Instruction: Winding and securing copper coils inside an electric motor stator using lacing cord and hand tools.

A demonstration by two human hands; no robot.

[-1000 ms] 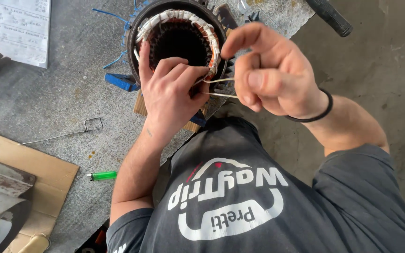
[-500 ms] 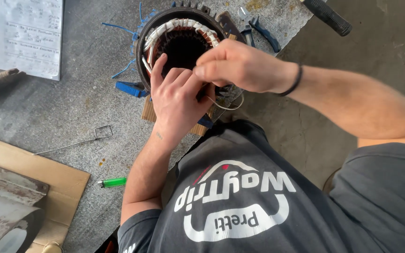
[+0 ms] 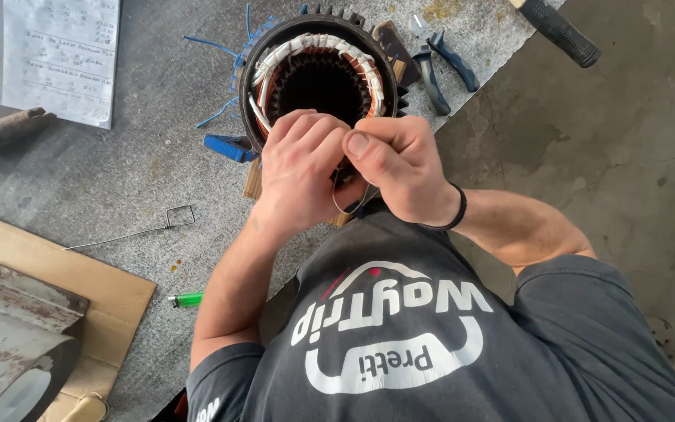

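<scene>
A motor stator (image 3: 318,74) stands on the grey worktop (image 3: 119,180), its dark ribbed housing ringed inside by copper windings with pale insulation strips; its bore opens straight up toward the camera, so its long axis runs vertically off the worktop. It rests partly on a wooden block (image 3: 253,180) that shows at its near edge. Both hands meet at the near rim of the stator. The left hand (image 3: 302,168) lies over the near rim with its fingers curled down onto the windings, pressed together. The right hand (image 3: 400,168), with a black band at the wrist, has its fingers pinched shut against the thumb on a thin pale lacing cord (image 3: 351,202), which hangs in a small loop just below the two hands. A blue-handled tool (image 3: 228,145) lies touching the stator's left side, and loose blue strips (image 3: 212,47) are scattered behind it. A pair of pliers (image 3: 439,62) with dark blue grips lies just right of the stator, and a black-handled tool (image 3: 560,33) lies farther right at the worktop's edge. A sheet of paper (image 3: 41,55) lies at far left, a bent wire hook (image 3: 142,228) and a green lighter (image 3: 187,299) nearer the person, and a rusty metal housing (image 3: 9,344) sits on cardboard (image 3: 80,281) at lower left.
</scene>
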